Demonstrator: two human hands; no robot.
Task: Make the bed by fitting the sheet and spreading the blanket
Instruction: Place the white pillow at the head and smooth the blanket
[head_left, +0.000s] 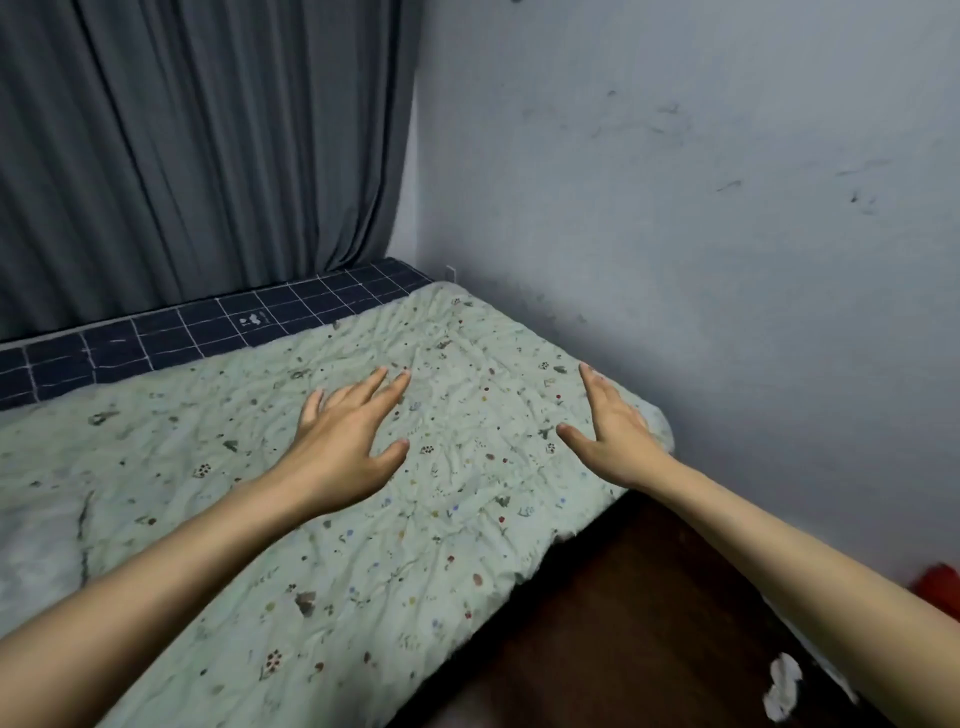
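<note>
A pale green blanket (311, 545) with small flowers lies spread and wrinkled over the bed. A dark blue sheet (171, 332) with a white grid shows in a strip along the far side, under the curtain. My left hand (348, 431) rests flat on the blanket near its middle, fingers spread, holding nothing. My right hand (613, 431) lies flat near the blanket's corner by the wall, fingers apart, also holding nothing.
A grey curtain (197, 145) hangs behind the bed. A scuffed pale wall (701, 208) runs along the right. Dark wooden floor (623, 623) shows at the bed's end, with a white crumpled thing (784, 686) and a red thing (940, 587) near the wall.
</note>
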